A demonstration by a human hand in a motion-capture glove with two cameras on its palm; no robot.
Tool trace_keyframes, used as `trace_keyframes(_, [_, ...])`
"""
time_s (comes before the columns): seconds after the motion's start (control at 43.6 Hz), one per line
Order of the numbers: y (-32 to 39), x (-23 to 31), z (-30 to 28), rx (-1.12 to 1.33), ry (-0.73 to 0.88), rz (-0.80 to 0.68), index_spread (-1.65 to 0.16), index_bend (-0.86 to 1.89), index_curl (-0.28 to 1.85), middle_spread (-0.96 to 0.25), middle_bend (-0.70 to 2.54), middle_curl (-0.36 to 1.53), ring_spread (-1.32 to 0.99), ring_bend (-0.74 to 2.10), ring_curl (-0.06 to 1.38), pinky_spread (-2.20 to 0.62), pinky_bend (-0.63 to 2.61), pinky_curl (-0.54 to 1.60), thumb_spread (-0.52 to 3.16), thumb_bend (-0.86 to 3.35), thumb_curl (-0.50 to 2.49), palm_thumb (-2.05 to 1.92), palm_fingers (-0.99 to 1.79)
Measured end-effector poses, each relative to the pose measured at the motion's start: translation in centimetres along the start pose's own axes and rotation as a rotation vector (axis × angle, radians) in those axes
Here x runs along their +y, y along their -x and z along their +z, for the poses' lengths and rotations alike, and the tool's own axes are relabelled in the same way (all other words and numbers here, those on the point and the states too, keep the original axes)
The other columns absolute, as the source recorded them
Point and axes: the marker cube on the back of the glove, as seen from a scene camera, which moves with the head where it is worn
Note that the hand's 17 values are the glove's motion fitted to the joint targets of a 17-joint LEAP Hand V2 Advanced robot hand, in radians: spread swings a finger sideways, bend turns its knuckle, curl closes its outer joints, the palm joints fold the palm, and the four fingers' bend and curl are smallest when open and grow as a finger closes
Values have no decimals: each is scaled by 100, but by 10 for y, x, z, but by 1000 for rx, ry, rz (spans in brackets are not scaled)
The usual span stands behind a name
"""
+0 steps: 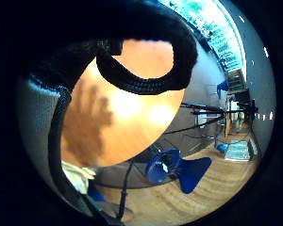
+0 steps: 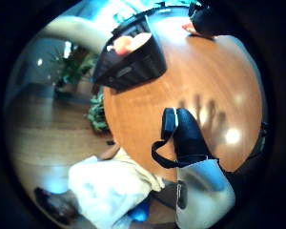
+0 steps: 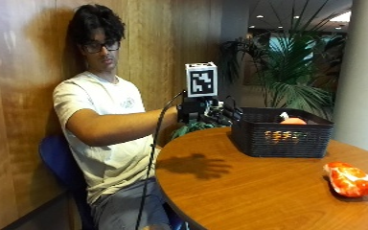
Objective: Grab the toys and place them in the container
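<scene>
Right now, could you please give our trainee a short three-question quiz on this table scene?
1. True or false: the gloved right hand is holding a toy.
2. Where is the orange-and-white toy? A) in the basket B) on the table C) on the floor
3. Fill in: the black basket already contains at least one ____ item.

Key: 1 false, it hangs over the wooden table holding nothing; 2 B; 3 orange.

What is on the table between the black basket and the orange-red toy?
Nothing: in the outside view, only bare wooden table lies between the basket and the toy.
</scene>
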Motion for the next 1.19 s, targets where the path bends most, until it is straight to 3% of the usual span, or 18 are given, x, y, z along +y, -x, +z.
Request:
trace_keyframes(0.183, [-2, -1, 2, 48, 5, -2, -22, 25, 13, -2, 11, 2, 0, 27, 8, 2, 75, 23, 87, 22, 12, 28, 24])
trace_keyframes(0.39, [-3, -8, 2, 58, 2, -18, -28, 27, 20, -3, 14, 5, 0, 32, 11, 3, 82, 27, 116, 21, 19, 27, 18])
trace_keyframes(0.803, [-37, -94, -13, 49, -49, 78, -30, 18, 28, -3, 16, 13, 0, 44, 17, 3, 91, 32, 134, 17, 28, 26, 7])
trace_keyframes(0.94, [-56, -126, -7, 179, 2, 170, -30, 17, 28, -3, 17, 15, 0, 48, 18, 3, 94, 33, 135, 14, 30, 26, 5])
trace_keyframes(1.193, [-78, -199, 15, 210, 48, 176, -30, 18, 31, -3, 18, 20, -1, 53, 21, 3, 98, 34, 136, 11, 34, 27, 2])
